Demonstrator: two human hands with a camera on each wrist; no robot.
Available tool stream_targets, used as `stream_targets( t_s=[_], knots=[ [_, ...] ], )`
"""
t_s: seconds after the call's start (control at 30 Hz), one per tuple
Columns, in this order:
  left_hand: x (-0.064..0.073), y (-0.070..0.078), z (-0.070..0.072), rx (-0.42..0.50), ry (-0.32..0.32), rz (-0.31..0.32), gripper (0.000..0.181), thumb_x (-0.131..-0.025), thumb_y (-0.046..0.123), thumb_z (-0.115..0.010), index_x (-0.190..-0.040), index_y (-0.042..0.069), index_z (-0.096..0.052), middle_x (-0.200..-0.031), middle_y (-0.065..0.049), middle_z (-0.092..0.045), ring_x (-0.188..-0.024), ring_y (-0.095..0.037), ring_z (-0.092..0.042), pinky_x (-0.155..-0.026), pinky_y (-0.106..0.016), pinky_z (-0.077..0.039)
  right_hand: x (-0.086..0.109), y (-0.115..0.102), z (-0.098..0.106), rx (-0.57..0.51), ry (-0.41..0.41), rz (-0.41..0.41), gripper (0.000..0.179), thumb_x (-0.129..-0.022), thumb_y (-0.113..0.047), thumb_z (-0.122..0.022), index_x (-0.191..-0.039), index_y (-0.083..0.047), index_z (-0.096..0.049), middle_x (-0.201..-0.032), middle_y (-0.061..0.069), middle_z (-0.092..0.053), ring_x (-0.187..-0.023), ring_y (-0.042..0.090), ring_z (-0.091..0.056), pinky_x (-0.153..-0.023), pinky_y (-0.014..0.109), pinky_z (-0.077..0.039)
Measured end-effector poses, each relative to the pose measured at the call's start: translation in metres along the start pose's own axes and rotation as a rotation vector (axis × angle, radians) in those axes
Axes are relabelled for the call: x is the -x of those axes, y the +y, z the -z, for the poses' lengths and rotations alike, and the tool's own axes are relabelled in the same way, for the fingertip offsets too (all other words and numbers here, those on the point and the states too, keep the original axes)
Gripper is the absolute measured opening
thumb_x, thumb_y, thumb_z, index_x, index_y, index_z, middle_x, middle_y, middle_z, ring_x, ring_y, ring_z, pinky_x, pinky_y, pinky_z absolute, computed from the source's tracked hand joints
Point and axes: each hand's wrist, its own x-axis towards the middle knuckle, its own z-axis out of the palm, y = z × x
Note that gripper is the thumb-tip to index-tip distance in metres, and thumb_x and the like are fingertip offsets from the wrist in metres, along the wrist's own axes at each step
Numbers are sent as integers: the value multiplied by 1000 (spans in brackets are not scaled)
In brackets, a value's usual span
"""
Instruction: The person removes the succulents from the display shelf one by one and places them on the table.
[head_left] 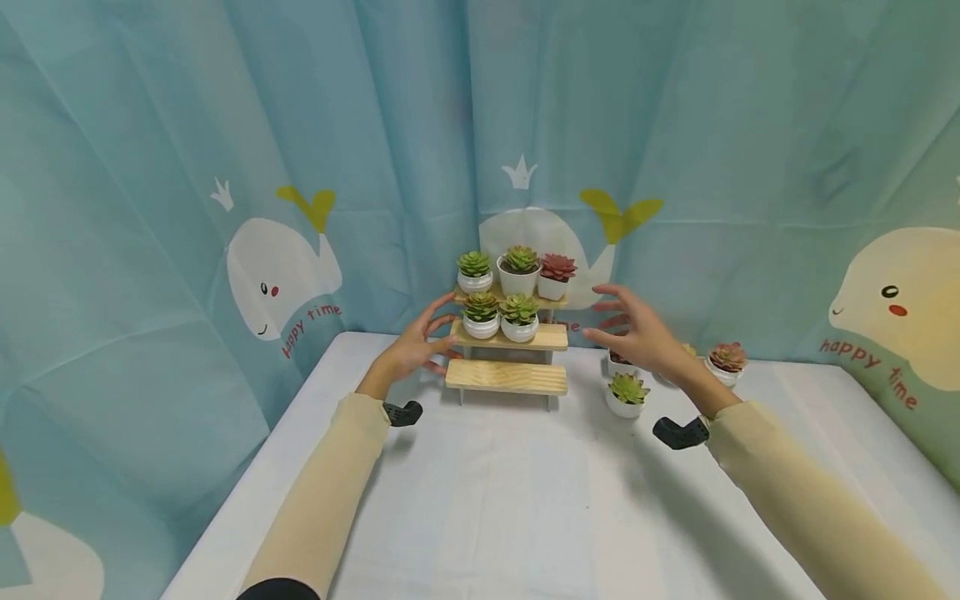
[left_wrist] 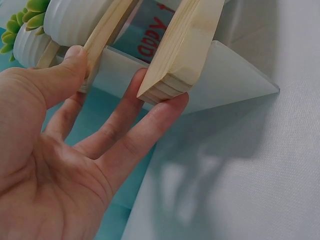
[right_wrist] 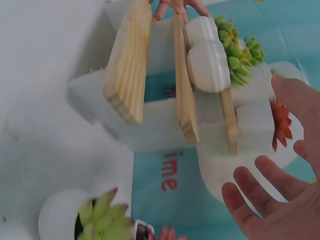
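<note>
A three-tier wooden stand (head_left: 506, 377) with pale side panels stands at the table's back. Its top tier bears two green succulents, in a ribbed pot (head_left: 475, 282) and a larger white pot (head_left: 517, 282), and a red succulent (head_left: 557, 267). On the middle tier sit two green succulents in white pots (head_left: 482, 327) (head_left: 519, 330). My left hand (left_wrist: 75, 160) touches the stand's left end: the thumb lies at the middle shelf, and two fingertips touch the bottom shelf (left_wrist: 185, 55). To the stand's right, my right hand (head_left: 637, 333) hovers apart from it, fingers spread and holding nothing.
Right of the stand, a green succulent (head_left: 626, 392) in a white pot stands on the white-covered table (head_left: 495, 517). Behind it are a partly hidden pot (head_left: 619, 363) and a pinkish succulent (head_left: 727, 357). My right hand partly covers another pot. A blue whale-print curtain (head_left: 420, 125) hangs behind.
</note>
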Motion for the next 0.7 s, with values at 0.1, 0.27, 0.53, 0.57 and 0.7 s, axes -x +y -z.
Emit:
stream_targets(
  t_s=[0.1, 0.27, 0.53, 0.57, 0.7],
  knots=[
    [0, 0, 1, 1, -9, 5, 79, -105, 15, -63, -162, 47, -19, -169, -7, -22, -117, -43, -64, -79, -71, -53, -5, -3, -10, -10, 1, 1, 75, -97, -28, -76, -157, -11, -36, -146, 24, -53, -124, 45, -59, -98, 60, -51],
    [0, -2, 1, 5, -23, -1, 78, -105, 14, -62, -162, 45, -18, -169, -7, -21, -120, -44, -62, -78, -70, -54, -13, -5, -23, -35, 9, 22, 75, -95, -27, -78, -156, -10, -37, -144, 24, -55, -122, 45, -60, -98, 59, -52],
    [-1, 0, 0, -8, -11, -3, 78, -105, 14, -62, -162, 47, -20, -168, -7, -23, -116, -42, -64, -77, -69, -55, -23, -9, -43, -86, -2, 33, 74, -96, -27, -77, -156, -10, -37, -145, 24, -53, -122, 42, -59, -101, 56, -50],
    [-1, 1, 0, -7, -10, -2, 78, -105, 14, -62, -162, 47, -20, -168, -7, -23, -117, -43, -64, -76, -68, -56, -24, -9, -45, -91, -1, 30, 74, -96, -27, -77, -156, -11, -37, -145, 23, -54, -122, 41, -60, -101, 56, -50],
    [-2, 0, 1, -3, -12, -4, 78, -105, 13, -62, -162, 46, -19, -169, -8, -22, -121, -46, -61, -75, -66, -57, -29, -10, -53, -120, 4, 34, 73, -95, -26, -78, -155, -12, -39, -145, 24, -54, -121, 40, -60, -102, 56, -49]
  ],
)
